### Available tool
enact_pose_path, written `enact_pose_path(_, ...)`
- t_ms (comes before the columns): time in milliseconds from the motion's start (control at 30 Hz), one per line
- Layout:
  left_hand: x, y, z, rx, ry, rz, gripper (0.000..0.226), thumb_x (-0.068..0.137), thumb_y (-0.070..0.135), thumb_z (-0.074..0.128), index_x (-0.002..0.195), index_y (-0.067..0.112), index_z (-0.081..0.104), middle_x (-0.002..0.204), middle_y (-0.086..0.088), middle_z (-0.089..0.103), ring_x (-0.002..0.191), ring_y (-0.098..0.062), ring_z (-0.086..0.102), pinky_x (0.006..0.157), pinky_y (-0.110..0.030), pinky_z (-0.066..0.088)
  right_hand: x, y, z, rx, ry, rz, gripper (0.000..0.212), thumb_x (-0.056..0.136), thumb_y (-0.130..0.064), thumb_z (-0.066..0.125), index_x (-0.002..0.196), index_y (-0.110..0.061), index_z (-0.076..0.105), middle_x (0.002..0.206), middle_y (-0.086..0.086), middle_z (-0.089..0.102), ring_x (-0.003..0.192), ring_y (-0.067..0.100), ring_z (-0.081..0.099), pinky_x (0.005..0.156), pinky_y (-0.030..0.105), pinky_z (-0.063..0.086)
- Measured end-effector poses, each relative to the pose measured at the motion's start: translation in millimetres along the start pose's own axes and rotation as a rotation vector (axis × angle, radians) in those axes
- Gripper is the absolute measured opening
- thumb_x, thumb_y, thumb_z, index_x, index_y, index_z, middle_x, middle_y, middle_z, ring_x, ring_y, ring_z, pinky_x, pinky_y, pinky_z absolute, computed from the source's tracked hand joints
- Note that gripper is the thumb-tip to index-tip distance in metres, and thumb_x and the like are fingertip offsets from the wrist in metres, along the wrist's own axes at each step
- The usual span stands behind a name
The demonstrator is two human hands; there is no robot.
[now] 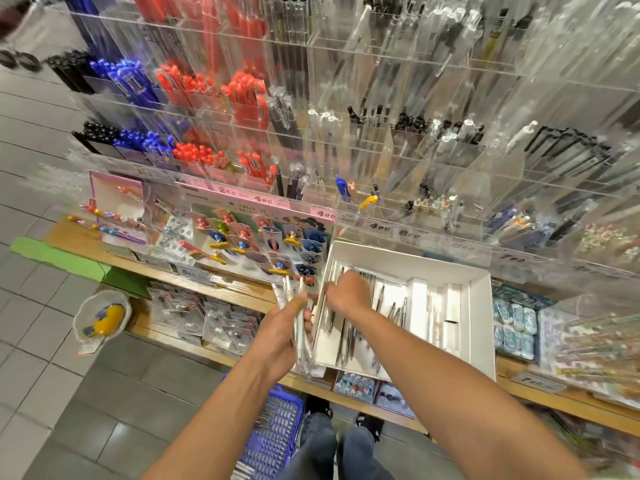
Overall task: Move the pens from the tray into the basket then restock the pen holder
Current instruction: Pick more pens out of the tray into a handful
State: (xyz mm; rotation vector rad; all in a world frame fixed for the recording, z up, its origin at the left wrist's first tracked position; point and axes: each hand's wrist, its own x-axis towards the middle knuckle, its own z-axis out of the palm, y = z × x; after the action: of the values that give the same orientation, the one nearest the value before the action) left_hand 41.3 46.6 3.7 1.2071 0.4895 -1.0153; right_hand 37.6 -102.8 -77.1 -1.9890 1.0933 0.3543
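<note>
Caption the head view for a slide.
Left hand holds a pen bundle; right hand reaches into white tray.

Price tags [326, 214] along the pen rack's front edge read 250, 490, 490, 490, 600 and 780; another 780 tag [535, 380] sits on the lower shelf.

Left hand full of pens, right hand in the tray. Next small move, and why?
Probably: the right hand closes on a few more pens in the white tray and passes them to the bundle in the left hand. Pens still lie in the tray; the blue basket waits below.
</note>
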Motion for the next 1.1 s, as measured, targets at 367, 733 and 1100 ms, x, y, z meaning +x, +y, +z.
enact_pose_path(367, -7.2, 0.1, 4.4, -0.056, -0.019, -0.018, 0.010, 0.098, 0.015, 0.058, 0.100, 0.007, 0.062, 0.074, -0.007, 0.063, 0.063, -0.017, 0.058, 0.065, -0.031, 0.049, -7.2, 5.8, -2.3, 0.180, -0.148, 0.086, 0.022, 0.094, -0.016, 0.052, 0.100, 0.002, 0.064, 0.091, 0.009, 0.062, 0.078, 0.021, 0.062, 0.055, 0.023, 0.044)
enact_pose_path(733, -2.1, 0.0, -2.6, 0.023, -0.214, 0.041, 0.037, 0.090, 0.033, 0.067, 0.108, 0.001, 0.072, 0.100, -0.024, 0.065, 0.075, -0.027, 0.064, 0.071, -0.038, 0.058, -88.7, 5.8, -37.7, 0.651, -0.344, -0.292, 0.017, 0.088, -0.025, 0.069, 0.099, -0.014, 0.061, 0.071, -0.002, 0.069, 0.059, 0.011, 0.063, 0.053, 0.023, 0.049)
enact_pose_path(1100, -5.8, 7.5, -15.4, -0.083, -0.144, -0.029, 0.018, 0.085, 0.023, 0.071, 0.095, 0.010, 0.063, 0.071, -0.004, 0.055, 0.052, -0.014, 0.052, 0.048, -0.026, 0.051, -47.2, 4.2, -30.3, 0.502, -0.160, -0.106, 0.017, 0.094, -0.023, 0.062, 0.088, -0.009, 0.069, 0.072, 0.003, 0.070, 0.060, 0.014, 0.063, 0.053, 0.021, 0.051)
